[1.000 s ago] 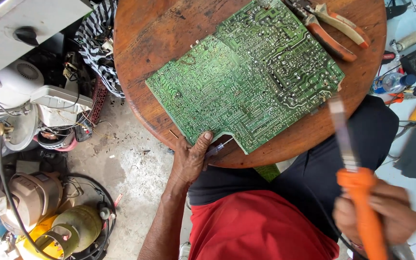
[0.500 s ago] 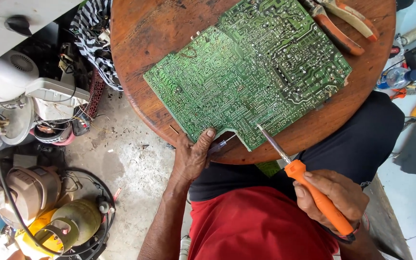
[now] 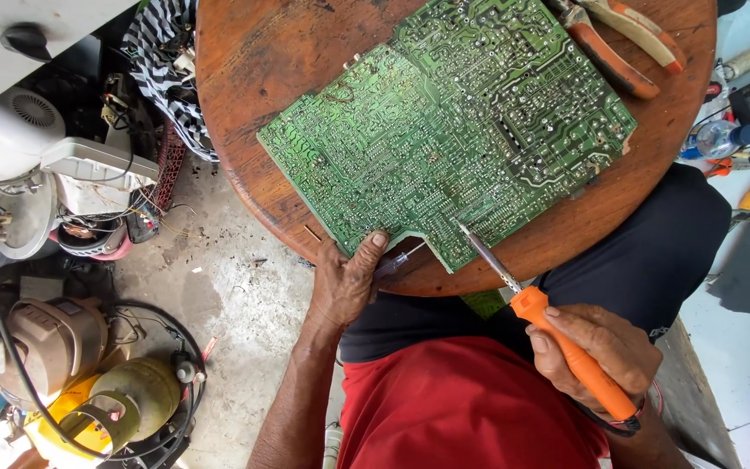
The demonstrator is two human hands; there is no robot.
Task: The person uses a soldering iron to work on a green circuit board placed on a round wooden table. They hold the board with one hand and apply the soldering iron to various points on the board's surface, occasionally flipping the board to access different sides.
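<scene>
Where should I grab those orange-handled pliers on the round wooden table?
Probably the two orange handles of the pliers, coming from the right side of the round wooden table. They lie flat, splayed apart toward the right, clear of the green circuit board; the metal head sits at the picture's top edge.

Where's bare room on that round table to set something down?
Best patch: bare wood at the round wooden table upper left, between its rim and the green circuit board. A thin strip along the right rim below the orange-handled pliers. Crowded at the near edge: left hand, right hand with soldering iron.
</scene>
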